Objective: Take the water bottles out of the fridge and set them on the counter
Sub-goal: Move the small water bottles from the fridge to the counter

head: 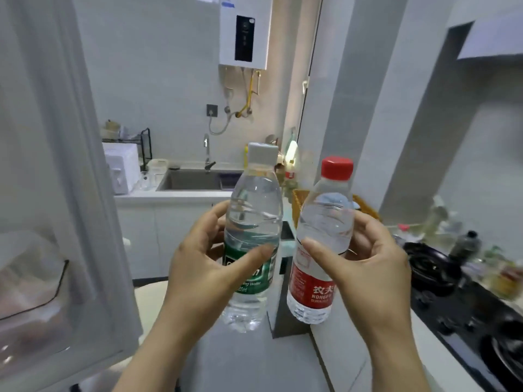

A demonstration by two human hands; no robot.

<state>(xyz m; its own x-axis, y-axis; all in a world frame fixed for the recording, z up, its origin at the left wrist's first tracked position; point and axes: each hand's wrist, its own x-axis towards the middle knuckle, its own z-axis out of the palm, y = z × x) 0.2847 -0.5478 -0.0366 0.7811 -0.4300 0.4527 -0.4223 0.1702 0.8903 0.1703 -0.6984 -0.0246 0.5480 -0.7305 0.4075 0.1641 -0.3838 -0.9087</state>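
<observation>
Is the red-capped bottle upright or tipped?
Slightly tilted: the red-capped bottle leans with its top to the right, gripped by the right hand.

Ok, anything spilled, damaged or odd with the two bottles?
Nothing stands out. The left hand grips the green-label bottle, the right hand the red-label bottle; both are capped, intact and near upright, no water spilled.

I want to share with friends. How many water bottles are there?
2. The green-label bottle is held in the left hand, the red-label bottle in the right hand. More may be hidden behind the fridge door.
</observation>
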